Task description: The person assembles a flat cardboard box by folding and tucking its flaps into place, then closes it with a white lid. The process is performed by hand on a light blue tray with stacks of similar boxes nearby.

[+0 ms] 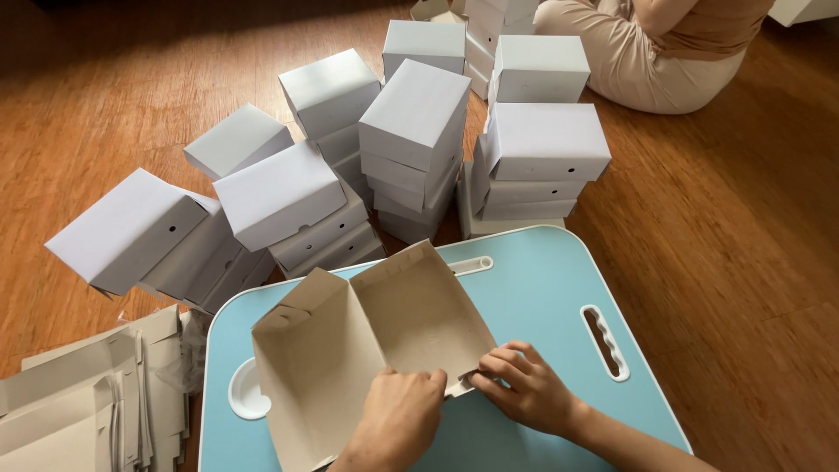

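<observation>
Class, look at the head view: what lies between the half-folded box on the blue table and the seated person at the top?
In the head view, stacks of finished white boxes on the wooden floor lie between the half-folded box and the seated person.

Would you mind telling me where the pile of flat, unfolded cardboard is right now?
In the head view the flat cardboard pile lies on the wooden floor at lower left, beside the blue lap table and below the stacked white boxes.
</observation>
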